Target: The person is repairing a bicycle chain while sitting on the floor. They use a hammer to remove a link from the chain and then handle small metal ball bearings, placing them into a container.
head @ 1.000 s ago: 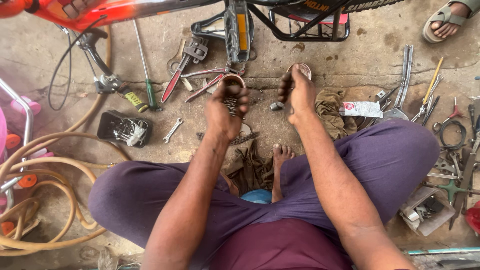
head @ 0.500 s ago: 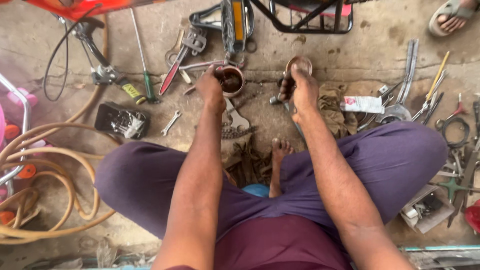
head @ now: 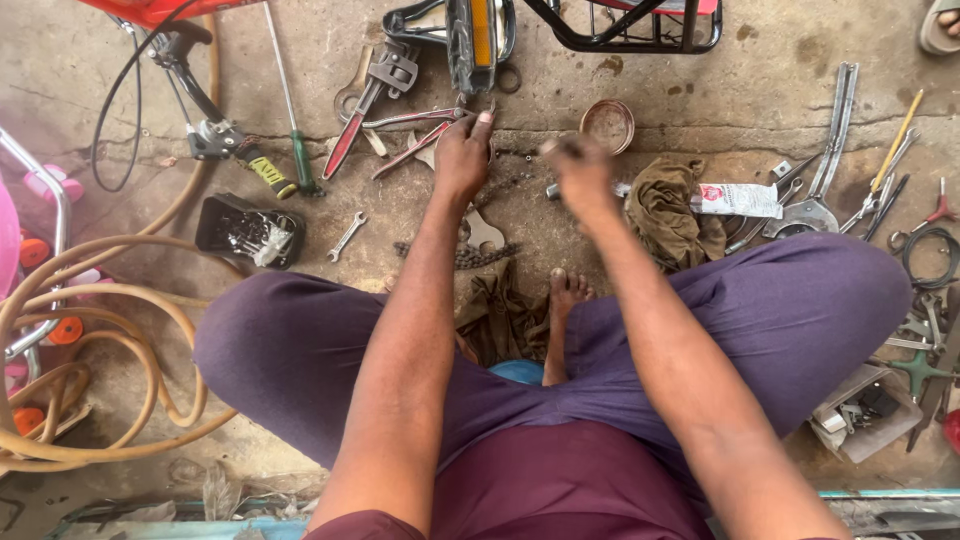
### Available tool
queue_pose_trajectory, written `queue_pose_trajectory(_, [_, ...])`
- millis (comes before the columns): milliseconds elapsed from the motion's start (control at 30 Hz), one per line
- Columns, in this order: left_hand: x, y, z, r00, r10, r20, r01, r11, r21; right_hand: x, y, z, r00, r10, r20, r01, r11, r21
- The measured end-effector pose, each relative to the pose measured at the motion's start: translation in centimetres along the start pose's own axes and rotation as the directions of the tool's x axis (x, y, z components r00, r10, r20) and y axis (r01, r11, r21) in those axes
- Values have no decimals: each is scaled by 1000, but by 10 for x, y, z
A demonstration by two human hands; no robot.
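Greasy chain (head: pixel 487 252) lies just behind the left hand (head: pixel 462 158), fingers pressed on concrete as if bracing, while the blurred right hand (head: pixel 578 172) looks clenched, contents unclear

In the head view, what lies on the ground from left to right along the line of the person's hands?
Tan hose → black tray of bits → small wrench → left hand → right hand → brown rag → white tube → yellow pencil

Bare floor (head: pixel 330 205) btwn left hand (head: pixel 462 155) & black box (head: pixel 248 232); pliers (head: pixel 415 135), chain (head: pixel 470 255), rag (head: pixel 665 210) crowd the middle.
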State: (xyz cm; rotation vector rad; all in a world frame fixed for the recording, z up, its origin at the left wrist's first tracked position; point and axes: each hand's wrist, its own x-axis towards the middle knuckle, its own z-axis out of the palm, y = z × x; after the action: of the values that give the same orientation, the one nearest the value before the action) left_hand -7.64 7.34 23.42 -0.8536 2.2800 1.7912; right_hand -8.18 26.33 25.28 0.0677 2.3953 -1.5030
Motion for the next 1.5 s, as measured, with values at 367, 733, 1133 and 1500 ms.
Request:
queue_pose_trajectory(367, [-10,-2,-30,986,57,154,23,881,-473,-8,-20,90,902,-242,358,426,636,-643])
queue_pose_trajectory(733, [3,-6,-25,940,96,-327,-165,968,-188,23,-15,-5,978,-208,4,155,715,-682])
queue_pose_trajectory(1133, [2,-12,-14,932,68,-356,-142,972,-186,61,49,-125,789,-46,-612,-402,715,-572])
queue_pose_trajectory(1500, [-1,-7,1,927,-285,243,374,724,-579,28,-46,-10,880,375,291,-299,914,-273])
